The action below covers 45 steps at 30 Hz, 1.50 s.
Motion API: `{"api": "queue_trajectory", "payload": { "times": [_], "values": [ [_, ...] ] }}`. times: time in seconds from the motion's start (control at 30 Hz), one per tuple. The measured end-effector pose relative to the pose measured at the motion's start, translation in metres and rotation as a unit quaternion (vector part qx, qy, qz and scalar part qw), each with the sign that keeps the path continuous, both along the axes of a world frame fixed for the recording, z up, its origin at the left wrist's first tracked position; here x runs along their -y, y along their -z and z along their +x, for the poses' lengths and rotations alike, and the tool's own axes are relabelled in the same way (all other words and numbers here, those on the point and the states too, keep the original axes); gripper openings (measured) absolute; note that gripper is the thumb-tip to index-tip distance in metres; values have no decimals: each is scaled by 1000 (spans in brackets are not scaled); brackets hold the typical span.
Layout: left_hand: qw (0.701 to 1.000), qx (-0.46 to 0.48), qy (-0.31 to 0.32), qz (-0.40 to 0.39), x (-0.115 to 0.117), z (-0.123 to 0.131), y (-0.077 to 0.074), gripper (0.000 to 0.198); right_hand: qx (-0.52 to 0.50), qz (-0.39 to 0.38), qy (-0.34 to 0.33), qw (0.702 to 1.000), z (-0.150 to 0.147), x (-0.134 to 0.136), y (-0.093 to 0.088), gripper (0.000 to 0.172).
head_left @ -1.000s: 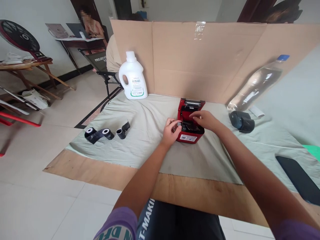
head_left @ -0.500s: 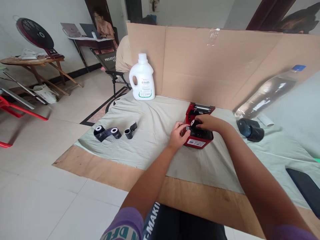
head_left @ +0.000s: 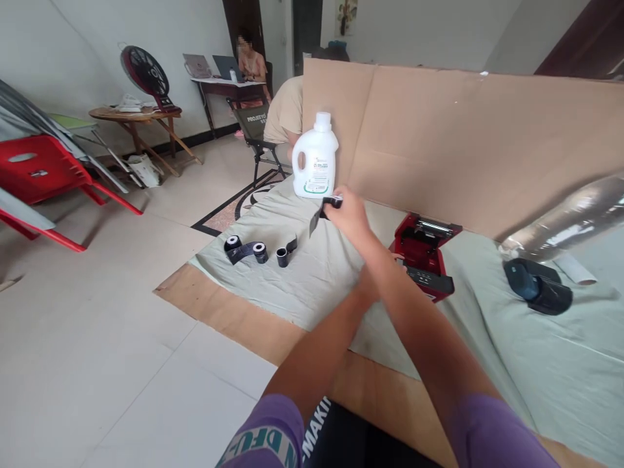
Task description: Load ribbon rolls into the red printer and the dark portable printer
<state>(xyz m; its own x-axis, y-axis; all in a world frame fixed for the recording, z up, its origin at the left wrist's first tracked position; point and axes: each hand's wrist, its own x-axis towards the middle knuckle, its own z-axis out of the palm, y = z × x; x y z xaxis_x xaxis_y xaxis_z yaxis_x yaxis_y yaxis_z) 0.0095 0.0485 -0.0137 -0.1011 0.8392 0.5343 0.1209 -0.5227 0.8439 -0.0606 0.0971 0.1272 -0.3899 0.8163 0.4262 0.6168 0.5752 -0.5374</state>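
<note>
Right hand (head_left: 350,216), frame centre, pinches small black ribbon spool (head_left: 333,201), film strip dangling. Left hand (head_left: 366,287) beside open red plastic label printer (head_left: 423,250), mostly hidden behind right forearm; grip cannot be told.

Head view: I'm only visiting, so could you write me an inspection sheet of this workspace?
surface: pale cloth over a cardboard sheet on the floor; cardboard wall behind.
job's things: red printer, open; ribbon spool with a black strip hanging from it.
clutter: white jug, joined spools, single spool, black device, clear bottle, white tube.
grips: right hand shut on the ribbon spool, raised above the cloth; left hand hidden behind the right arm.
cables: nothing seen.
surroundings: fan on a round table, red chair, a person seated at a far desk.
</note>
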Motion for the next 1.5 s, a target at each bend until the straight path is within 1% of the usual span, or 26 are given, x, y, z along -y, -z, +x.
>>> {"api": "queue_trajectory", "payload": {
  "times": [0.1,0.2,0.27,0.33,0.4,0.47,0.53,0.63,0.7,0.73,0.77,0.8,0.87,0.93,0.97,1.0,1.07,1.13,1.17,1.23,1.3,1.33,1.4,1.5],
  "values": [
    [998,-31,-32,-33,5,0,-5,23,8,-28,27,999,-58,-6,31,28],
    [994,-66,-56,-59,15,-1,-14,29,-3,-50,57,997,-92,-9,60,27],
    [994,-70,-70,-53,19,-2,-18,30,-4,-44,66,997,-100,-13,76,27],
    [994,-71,-76,-43,20,-1,-20,29,16,-37,58,997,-99,-18,89,29],
    [993,-74,-80,-41,19,0,-20,28,57,-46,34,997,-94,-24,99,31],
    [993,-76,-85,-43,18,1,-18,29,97,-66,13,993,-87,-27,104,34],
    [993,-73,-87,-37,17,1,-17,31,120,-88,9,989,-84,-28,106,36],
    [993,-67,-89,-23,18,1,-17,31,122,-106,31,986,-83,-23,100,45],
    [993,-71,-91,-24,19,0,-19,31,98,-79,42,991,-84,-15,93,52],
    [993,-75,-93,-28,19,0,-20,30,79,-56,37,995,-84,-10,88,54],
    [992,-80,-95,-32,20,0,-21,29,60,-35,20,997,-84,-5,83,53],
    [991,-85,-97,-37,21,0,-22,29,45,-23,-13,999,-83,1,77,50],
    [989,-96,-103,-44,21,2,-21,29,43,-33,-119,991,-79,15,67,42],
    [988,-103,-109,-43,21,4,-20,29,84,-70,-234,966,-73,28,59,34],
    [987,-105,-113,-41,21,5,-19,29,117,-86,-273,951,-70,34,56,32],
    [987,-107,-116,-38,22,5,-18,29,153,-97,-296,938,-67,39,54,31],
    [986,-112,-120,-37,22,6,-18,30,222,-101,-310,919,-63,45,53,28],
    [984,-121,-124,-42,23,5,-19,30,258,-94,-307,911,-60,46,53,22],
    [983,-126,-123,-45,23,5,-20,30,257,-92,-304,913,-60,45,53,18],
    [982,-134,-122,-49,25,5,-22,30,209,-109,-295,926,-59,42,53,11],
    [982,-137,-124,-47,26,6,-22,32,107,-168,-290,936,-59,39,51,9],
    [982,-136,-127,-46,26,6,-22,32,45,-204,-288,935,-58,38,51,12],
    [983,-126,-127,-44,25,5,-22,33,-78,-266,-284,918,-53,37,50,19],
    [990,-99,-96,-42,19,2,-18,31,-220,-315,-256,887,-33,39,51,30]
  ]
}}
